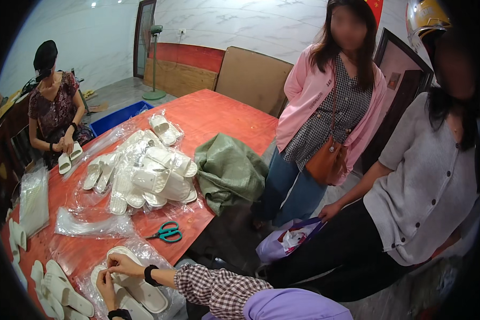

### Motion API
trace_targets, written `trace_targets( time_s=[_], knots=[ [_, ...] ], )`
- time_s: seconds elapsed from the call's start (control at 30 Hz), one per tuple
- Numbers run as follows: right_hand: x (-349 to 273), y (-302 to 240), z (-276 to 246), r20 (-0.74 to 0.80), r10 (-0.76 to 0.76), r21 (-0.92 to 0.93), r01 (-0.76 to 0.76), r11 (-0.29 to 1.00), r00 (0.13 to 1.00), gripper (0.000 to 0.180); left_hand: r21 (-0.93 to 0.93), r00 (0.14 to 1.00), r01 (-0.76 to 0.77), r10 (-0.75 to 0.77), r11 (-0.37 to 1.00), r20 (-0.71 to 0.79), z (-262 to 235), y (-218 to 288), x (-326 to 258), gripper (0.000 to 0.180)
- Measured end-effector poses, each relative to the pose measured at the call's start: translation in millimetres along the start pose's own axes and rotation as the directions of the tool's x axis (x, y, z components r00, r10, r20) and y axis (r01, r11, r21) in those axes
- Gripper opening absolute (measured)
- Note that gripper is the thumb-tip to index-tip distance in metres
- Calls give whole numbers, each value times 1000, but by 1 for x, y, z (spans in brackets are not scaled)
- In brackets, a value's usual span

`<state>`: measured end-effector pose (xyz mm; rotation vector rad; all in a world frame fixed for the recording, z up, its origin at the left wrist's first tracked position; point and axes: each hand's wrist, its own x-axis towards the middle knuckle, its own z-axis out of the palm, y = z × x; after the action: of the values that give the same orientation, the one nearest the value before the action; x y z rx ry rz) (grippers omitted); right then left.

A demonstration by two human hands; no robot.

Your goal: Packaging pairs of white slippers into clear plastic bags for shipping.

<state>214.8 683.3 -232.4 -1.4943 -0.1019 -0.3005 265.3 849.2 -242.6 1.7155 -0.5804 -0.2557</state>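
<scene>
At the near table edge, a pair of white slippers [149,290] lies on a clear plastic bag [154,256]. My left hand [105,289] and my right hand [125,265] meet over the left part of this pair, fingertips pinched close together. What the fingers hold, if anything, is too small to make out. Both wrists wear black bands. Teal-handled scissors [169,232] lie just beyond my right hand. Past them, a bundle of clear plastic bags [93,223] rests on the red table [192,234].
A heap of bagged white slippers [154,170] covers the table's middle, beside a green woven sack [232,173]. Loose slippers [58,290] lie near left. A seated person [56,106] handles slippers across the table. Two people [330,96] stand at right, one holding a purple bag [288,240].
</scene>
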Motion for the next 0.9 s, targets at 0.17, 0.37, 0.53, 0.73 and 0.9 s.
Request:
trace_targets(
  time_s=[0.17,0.37,0.53,0.73,0.9],
  knots=[
    [-1,-3,2,4,49,51,-49,997,999,15,6,999,-46,46,999,-6,-2,-9,1,12],
    [1,-3,3,21,53,4,-53,999,998,18,-3,999,-33,33,999,5,-4,-2,-1,13],
    [0,1,2,41,69,-39,-67,997,997,23,-27,1000,29,-29,999,1,-1,4,-4,13],
    [-1,-1,-7,38,67,-103,-63,993,997,22,-70,995,89,-84,994,62,3,4,-1,12],
    [10,2,4,132,28,-144,-9,990,991,20,69,999,30,-31,997,8,-18,-27,-1,12]
  ],
)
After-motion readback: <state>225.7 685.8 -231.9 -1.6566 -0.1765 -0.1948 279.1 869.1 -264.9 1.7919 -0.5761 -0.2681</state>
